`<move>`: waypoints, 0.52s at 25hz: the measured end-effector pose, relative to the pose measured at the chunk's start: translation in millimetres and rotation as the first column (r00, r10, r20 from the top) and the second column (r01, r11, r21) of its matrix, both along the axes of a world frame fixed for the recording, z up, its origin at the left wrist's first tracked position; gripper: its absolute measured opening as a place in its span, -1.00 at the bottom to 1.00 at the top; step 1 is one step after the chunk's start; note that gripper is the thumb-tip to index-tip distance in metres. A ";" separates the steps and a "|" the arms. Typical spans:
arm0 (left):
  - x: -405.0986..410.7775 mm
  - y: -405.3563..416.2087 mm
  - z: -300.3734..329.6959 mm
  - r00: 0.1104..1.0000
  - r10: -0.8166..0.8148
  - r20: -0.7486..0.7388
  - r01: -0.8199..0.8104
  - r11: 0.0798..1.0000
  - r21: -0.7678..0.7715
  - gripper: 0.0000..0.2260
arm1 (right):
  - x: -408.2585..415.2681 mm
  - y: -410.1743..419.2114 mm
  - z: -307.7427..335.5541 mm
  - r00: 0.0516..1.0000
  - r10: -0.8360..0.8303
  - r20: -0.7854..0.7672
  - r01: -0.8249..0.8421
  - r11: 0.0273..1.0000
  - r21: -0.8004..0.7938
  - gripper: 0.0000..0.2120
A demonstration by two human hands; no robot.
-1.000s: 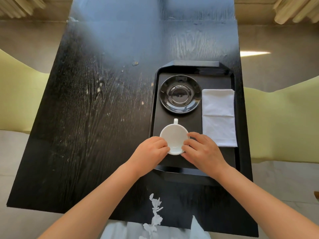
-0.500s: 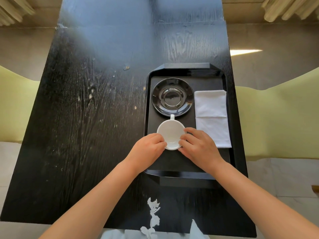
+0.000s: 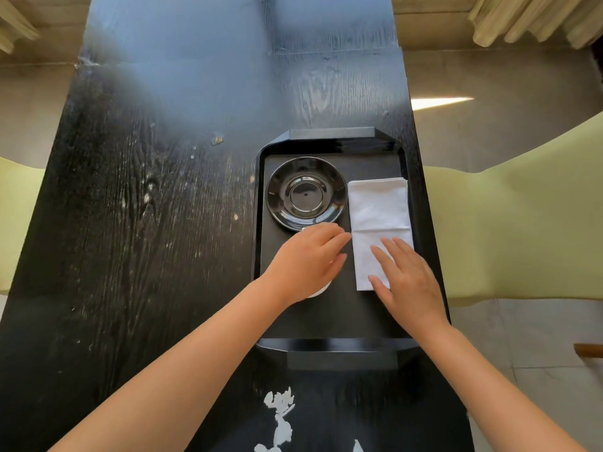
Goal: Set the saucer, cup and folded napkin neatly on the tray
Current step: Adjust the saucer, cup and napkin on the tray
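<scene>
A black tray [image 3: 258, 256] lies on the right side of a black wooden table [image 3: 146, 223]. A glossy black saucer [image 3: 306, 194] sits in the tray's far left part. To its right, a folded white napkin [image 3: 378, 207] lies lengthwise. My left hand [image 3: 306, 259] is draped over the white cup [image 3: 321, 289] just in front of the saucer, so only a sliver of the cup's rim shows under my wrist. My right hand [image 3: 408, 275] rests flat on the napkin's near end with its fingers spread.
Pale yellow-green chairs stand on both sides of the table, one at the left [image 3: 16, 223] and one at the right [image 3: 522, 223]. The tray's right rim runs close to the table's right edge. Bare tabletop stretches left of and beyond the tray.
My right hand has left the cup and moved right onto the napkin. My left hand has slid over the top of the cup, which sits closer to the saucer.
</scene>
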State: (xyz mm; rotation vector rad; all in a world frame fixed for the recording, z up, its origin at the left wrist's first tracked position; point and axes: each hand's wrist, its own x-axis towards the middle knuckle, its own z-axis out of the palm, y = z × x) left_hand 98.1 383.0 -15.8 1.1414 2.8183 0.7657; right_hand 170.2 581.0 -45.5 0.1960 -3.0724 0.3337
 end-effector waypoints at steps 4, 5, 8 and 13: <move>-38.3 76.0 -14.6 0.965 -0.164 0.205 0.224 0.923 -0.314 -0.54 | 8.9 9.6 -18.4 0.978 -0.110 0.177 0.093 0.990 0.104 -0.38; -44.5 87.9 -20.9 0.955 -0.194 0.225 0.271 0.879 -0.393 -0.50 | 9.3 9.1 -20.8 0.973 -0.127 0.190 0.107 0.988 0.112 -0.37; -55.7 100.7 -36.3 0.939 -0.238 0.250 0.334 0.806 -0.488 -0.43 | 7.8 5.6 -24.3 0.968 -0.158 0.197 0.143 0.986 0.090 -0.36; -59.1 92.7 -40.2 0.929 -0.262 0.261 0.364 0.777 -0.513 -0.40 | 6.5 0.6 -25.4 0.969 -0.155 0.192 0.142 0.987 0.081 -0.36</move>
